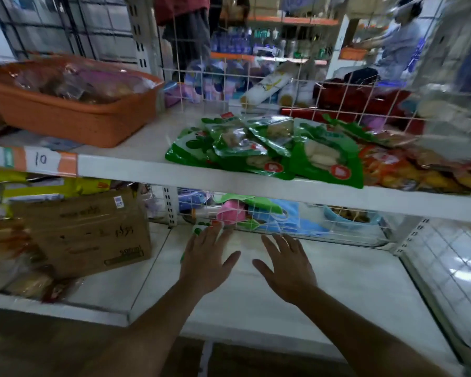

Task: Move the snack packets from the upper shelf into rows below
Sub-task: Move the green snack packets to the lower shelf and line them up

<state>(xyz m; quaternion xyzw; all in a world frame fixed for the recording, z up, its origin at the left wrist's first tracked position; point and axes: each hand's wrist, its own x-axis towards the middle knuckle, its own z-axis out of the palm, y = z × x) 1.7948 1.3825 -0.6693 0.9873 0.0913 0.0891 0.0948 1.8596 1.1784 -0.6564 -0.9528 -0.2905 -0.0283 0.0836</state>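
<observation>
From my seat the green packets [264, 148] sit at one o'clock of the view, a loose overlapping heap on the upper shelf [125, 167], right at its front lip. They are glossy film pouches, bright green with white lettering, a clear window showing pale, stubby pieces inside and a round red badge in a lower corner. Touching them at three o'clock lie the orange packets [419, 172], crinkly and shiny too, their print too smeared to read. One more packet [199, 228] of the green kind is down on the lower shelf [351, 289], just at six o'clock of centre and close against the wire grid [310, 229] at the back. My left hand [207, 261] lies flat on it, grip spread, fingers straight, thumb out toward three o'clock. My right hand [286, 268] is just beside it at its three o'clock, grip spread as well, fingers fanned and holding nothing; I cannot tell whether the palm touches the shelf. Both shelves are smooth white boards with squared edges. At ten o'clock on the upper shelf stands an orange basket [74, 110], rounded plastic, with clear-wrapped goods in it. Below it at eight o'clock a brown cardboard box [85, 235] sits tilted on the lower shelf, with yellow bags [52, 187] above it. A paper tag [41, 159] marked 10 is stuck on the upper shelf's lip at nine o'clock.
</observation>
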